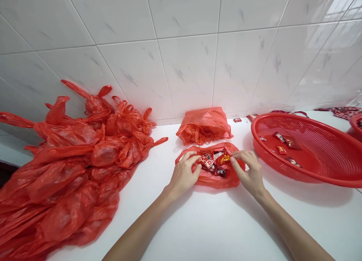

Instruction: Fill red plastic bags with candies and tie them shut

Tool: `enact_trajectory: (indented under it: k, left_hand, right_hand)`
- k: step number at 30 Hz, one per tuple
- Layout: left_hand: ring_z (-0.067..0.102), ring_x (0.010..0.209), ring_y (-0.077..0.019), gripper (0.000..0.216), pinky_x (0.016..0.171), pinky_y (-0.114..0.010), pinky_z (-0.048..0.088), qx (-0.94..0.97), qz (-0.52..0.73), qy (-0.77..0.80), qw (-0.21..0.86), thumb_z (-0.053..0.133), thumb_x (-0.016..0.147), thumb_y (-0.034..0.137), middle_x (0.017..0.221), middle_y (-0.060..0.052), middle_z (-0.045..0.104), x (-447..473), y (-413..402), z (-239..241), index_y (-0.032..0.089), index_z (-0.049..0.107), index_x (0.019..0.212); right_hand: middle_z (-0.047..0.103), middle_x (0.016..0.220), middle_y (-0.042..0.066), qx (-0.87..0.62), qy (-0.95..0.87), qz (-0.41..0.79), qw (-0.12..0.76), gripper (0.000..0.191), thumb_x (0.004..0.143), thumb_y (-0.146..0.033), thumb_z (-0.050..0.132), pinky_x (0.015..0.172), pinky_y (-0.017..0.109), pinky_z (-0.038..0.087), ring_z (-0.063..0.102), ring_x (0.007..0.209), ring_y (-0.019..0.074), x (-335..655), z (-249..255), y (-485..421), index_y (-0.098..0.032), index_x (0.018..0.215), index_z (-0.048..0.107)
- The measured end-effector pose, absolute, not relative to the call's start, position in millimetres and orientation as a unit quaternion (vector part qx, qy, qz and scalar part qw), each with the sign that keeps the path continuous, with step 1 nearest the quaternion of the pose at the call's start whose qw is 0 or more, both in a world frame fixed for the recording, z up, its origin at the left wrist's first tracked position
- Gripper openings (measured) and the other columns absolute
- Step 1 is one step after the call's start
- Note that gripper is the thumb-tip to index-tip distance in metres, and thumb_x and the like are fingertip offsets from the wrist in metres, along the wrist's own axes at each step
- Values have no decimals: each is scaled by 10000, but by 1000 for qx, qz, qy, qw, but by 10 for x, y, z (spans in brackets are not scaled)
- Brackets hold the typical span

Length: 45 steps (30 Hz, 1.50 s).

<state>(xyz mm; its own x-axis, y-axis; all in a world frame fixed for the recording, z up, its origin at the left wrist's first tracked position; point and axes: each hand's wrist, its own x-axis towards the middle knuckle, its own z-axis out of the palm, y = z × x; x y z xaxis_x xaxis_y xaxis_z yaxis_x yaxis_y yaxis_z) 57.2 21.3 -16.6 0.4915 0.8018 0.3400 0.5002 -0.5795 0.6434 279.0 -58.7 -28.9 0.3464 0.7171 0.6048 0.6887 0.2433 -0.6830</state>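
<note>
A small red plastic bag [215, 180] lies open on the white counter [215, 223] with several wrapped candies [214, 162] in its mouth. My left hand [183, 174] curls its fingers over the bag's left edge and pinches the plastic. On the other side, my right hand [249, 170] pinches the bag's right edge, right beside a gold-wrapped candy [225, 158]. Both hands hold the bag's opening apart.
A big heap of filled, knotted red bags [73, 166] covers the counter's left side. A stack of flat red bags [204, 126] leans by the tiled wall. A wide red mesh basket [308, 149] with a few candies stands at the right.
</note>
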Motion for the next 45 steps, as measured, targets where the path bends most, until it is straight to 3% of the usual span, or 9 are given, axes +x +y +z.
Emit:
enact_trajectory:
  k: [6, 13, 18, 28, 31, 35, 37, 41, 45]
  left_hand:
    - [696, 1014, -202, 221, 934, -333, 561, 825, 421, 351, 141, 513, 924, 189, 1135, -87, 691, 511, 214, -22, 201, 724, 988]
    - [658, 1150, -300, 401, 973, -425, 546, 843, 234, 465, 132, 590, 867, 226, 1223, -123, 685, 406, 290, 94, 192, 665, 1259]
    - [718, 953, -290, 458, 832, -379, 547, 838, 158, 485, 191, 580, 867, 219, 1106, -102, 760, 348, 287, 213, 227, 633, 1322]
    - [552, 603, -144, 398, 653, -260, 486, 796, 311, 428, 295, 595, 834, 274, 644, 30, 604, 279, 303, 335, 200, 721, 1204]
    - [571, 632, -134, 376, 662, -255, 503, 762, 352, 411, 355, 640, 812, 329, 689, 19, 607, 275, 295, 370, 170, 742, 1137]
    - [616, 676, -142, 340, 686, -270, 539, 713, 404, 384, 424, 713, 770, 351, 771, -15, 674, 285, 263, 458, 160, 765, 1048]
    - [647, 716, -157, 311, 713, -281, 558, 687, 426, 372, 456, 738, 760, 347, 833, -41, 722, 296, 236, 525, 162, 766, 1008]
    - [687, 781, -173, 228, 780, -304, 583, 652, 455, 345, 500, 750, 753, 327, 924, -63, 759, 352, 175, 638, 162, 756, 910]
    - [705, 801, -179, 276, 830, -330, 587, 653, 435, 319, 531, 750, 782, 375, 959, -72, 758, 507, 107, 682, 157, 745, 951]
  right_hand:
    - [730, 1167, 117, -682, -584, -66, 436, 248, 903, -367, 558, 924, 532, 425, 600, 1067, 339, 2935, -509, -497, -240, 801, 745]
    - [678, 1244, 154, -705, -599, 24, 379, 433, 831, -344, 579, 928, 518, 494, 631, 1139, 354, 3028, -639, -450, -207, 1232, 667]
    - [664, 1298, 137, -702, -595, 37, 388, 603, 801, -296, 580, 956, 505, 510, 631, 1166, 347, 3086, -650, -442, -221, 1396, 516]
    - [662, 1293, 222, -734, -548, 43, 399, 714, 803, -546, 639, 828, 489, 557, 693, 1033, 373, 3275, -598, -411, -151, 1386, 519]
    - [747, 1097, 168, -739, -535, 123, 391, 635, 767, -506, 660, 721, 404, 559, 728, 853, 311, 3264, -497, -418, -166, 1300, 595]
    - [734, 743, 76, -723, -530, 171, 408, 253, 749, -430, 643, 617, 329, 489, 662, 658, 238, 3220, -237, -435, -198, 826, 706]
    - [701, 677, 60, -689, -522, 224, 449, 281, 744, -473, 668, 611, 318, 478, 639, 652, 223, 3192, -68, -443, -195, 702, 678]
    - [742, 816, 75, -566, -468, 421, 532, 410, 711, -574, 766, 669, 309, 534, 671, 736, 208, 3104, 244, -437, -173, 780, 715]
    - [731, 781, 53, -506, -453, 474, 560, 425, 681, -578, 814, 632, 269, 528, 670, 703, 175, 2954, 434, -377, -181, 795, 712]
